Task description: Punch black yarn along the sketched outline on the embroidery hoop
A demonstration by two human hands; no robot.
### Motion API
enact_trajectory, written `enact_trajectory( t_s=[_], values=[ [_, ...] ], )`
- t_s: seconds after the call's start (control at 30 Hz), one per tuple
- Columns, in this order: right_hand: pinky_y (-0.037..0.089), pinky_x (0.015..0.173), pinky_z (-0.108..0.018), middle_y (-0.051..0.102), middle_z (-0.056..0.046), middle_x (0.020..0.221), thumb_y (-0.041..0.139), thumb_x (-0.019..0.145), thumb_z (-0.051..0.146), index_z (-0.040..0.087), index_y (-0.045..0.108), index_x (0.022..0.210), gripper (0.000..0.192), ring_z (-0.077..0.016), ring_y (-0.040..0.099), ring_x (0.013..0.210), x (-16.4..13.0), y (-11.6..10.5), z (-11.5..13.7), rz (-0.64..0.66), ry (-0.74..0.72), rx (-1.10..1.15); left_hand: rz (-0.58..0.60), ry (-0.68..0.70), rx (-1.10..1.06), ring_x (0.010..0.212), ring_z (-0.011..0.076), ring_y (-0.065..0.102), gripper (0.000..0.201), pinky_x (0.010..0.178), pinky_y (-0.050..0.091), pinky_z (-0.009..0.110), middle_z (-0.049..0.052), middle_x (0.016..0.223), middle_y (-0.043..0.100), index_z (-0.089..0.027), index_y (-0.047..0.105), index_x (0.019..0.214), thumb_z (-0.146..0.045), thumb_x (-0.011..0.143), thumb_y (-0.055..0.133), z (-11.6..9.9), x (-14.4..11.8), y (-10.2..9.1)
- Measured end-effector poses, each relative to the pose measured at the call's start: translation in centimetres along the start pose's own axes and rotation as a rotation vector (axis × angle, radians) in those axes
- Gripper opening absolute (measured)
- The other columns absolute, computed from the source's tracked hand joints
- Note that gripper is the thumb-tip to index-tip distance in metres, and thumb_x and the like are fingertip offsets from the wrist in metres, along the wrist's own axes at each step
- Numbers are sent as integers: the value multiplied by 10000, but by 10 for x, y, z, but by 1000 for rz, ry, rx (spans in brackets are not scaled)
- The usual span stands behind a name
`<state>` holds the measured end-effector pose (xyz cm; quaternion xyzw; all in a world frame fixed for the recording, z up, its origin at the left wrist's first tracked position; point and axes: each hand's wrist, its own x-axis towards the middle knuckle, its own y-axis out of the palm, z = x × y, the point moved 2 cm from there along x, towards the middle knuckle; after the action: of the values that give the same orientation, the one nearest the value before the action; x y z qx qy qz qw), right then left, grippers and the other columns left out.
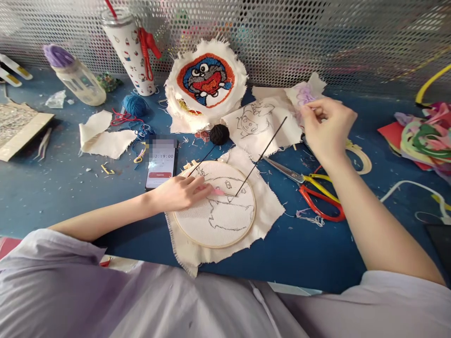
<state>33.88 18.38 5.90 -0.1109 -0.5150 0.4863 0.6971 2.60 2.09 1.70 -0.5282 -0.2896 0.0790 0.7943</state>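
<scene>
Bare blue table (52, 188) is lying open at the left front, with only scraps and lint scattered on it. A phone (161, 163) is sitting just left of the embroidery hoop (214, 204), closing that side. A taut black yarn (260, 157) is slanting up from the hoop toward the right hand (326, 126), crossing the air above the cloth. Red scissors (317, 195) are blocking the table right of the hoop. Behind, a black yarn ball (219, 134) and stacked finished hoops (206, 87) are crowding the mesh wall (317, 37).
</scene>
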Motion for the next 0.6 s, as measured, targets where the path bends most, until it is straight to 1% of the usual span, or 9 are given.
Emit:
enact_trajectory(
  t_s=[0.1, 0.2, 0.27, 0.3, 0.37, 0.4, 0.5, 0.57, 0.6],
  values=[
    [388, 615, -297, 586, -41, 662, 555, 904, 319, 180, 643, 831, 180, -133, 477, 600, -4, 9, 26, 168, -72, 73, 23, -21, -66, 531, 112, 579, 227, 394, 381, 234, 56, 874, 646, -162, 610, 1087, -173, 968, 417, -1, 4, -1],
    [396, 628, -314, 593, -46, 696, 494, 944, 393, 210, 632, 842, 250, -153, 479, 626, -11, 16, 54, 203, -205, 84, 55, -167, -251, 577, 126, 622, 279, 408, 395, 231, 78, 943, 665, -164, 604, 1068, -369, 981, 437, 1, 12, -2],
    [420, 694, -348, 611, -51, 715, 459, 956, 412, 223, 634, 848, 280, -178, 527, 666, -16, 20, 69, 174, -284, 73, 55, -372, -465, 579, 107, 620, 283, 447, 427, 229, 105, 1035, 675, -145, 571, 1083, -382, 964, 474, 6, 20, -2],
    [428, 746, -371, 629, -57, 739, 440, 964, 402, 228, 638, 874, 278, -195, 561, 709, -19, 24, 76, 193, -328, 70, 42, -492, -616, 555, 85, 600, 287, 464, 441, 227, 118, 1089, 673, -138, 540, 1119, -365, 947, 511, 9, 25, -2],
    [425, 836, -411, 655, -59, 773, 411, 975, 369, 241, 642, 902, 274, -217, 602, 775, -25, 30, 88, 230, -412, 67, 7, -712, -983, 476, 32, 525, 380, 461, 459, 221, 144, 1194, 649, -141, 454, 1223, -330, 915, 571, 14, 35, 0],
    [420, 862, -423, 665, -55, 787, 402, 978, 356, 247, 641, 910, 271, -219, 612, 791, -28, 34, 93, 248, -448, 69, -6, -785, -1170, 473, 23, 518, 415, 461, 476, 221, 161, 1246, 624, -146, 423, 1251, -323, 910, 579, 15, 40, 1],
    [418, 881, -432, 680, -42, 805, 405, 979, 323, 247, 636, 915, 252, -214, 623, 790, -37, 42, 106, 274, -524, 93, -9, -876, -1601, 620, 59, 626, 504, 574, 582, 264, 214, 1400, 500, -161, 363, 1308, -308, 892, 606, 12, 53, 5],
    [421, 872, -418, 688, -38, 812, 416, 976, 298, 238, 631, 905, 234, -204, 626, 782, -41, 46, 114, 274, -551, 128, -51, -944, -1712, 718, 83, 653, 563, 613, 606, 279, 220, 1439, 443, -170, 331, 1322, -263, 863, 643, 9, 57, 9],
    [421, 869, -410, 691, -36, 816, 422, 975, 288, 234, 627, 898, 225, -198, 625, 776, -43, 47, 117, 273, -557, 146, -90, -997, -1714, 723, 79, 643, 557, 596, 601, 266, 211, 1415, 460, -170, 332, 1307, -242, 855, 650, 8, 57, 12]
  ],
)
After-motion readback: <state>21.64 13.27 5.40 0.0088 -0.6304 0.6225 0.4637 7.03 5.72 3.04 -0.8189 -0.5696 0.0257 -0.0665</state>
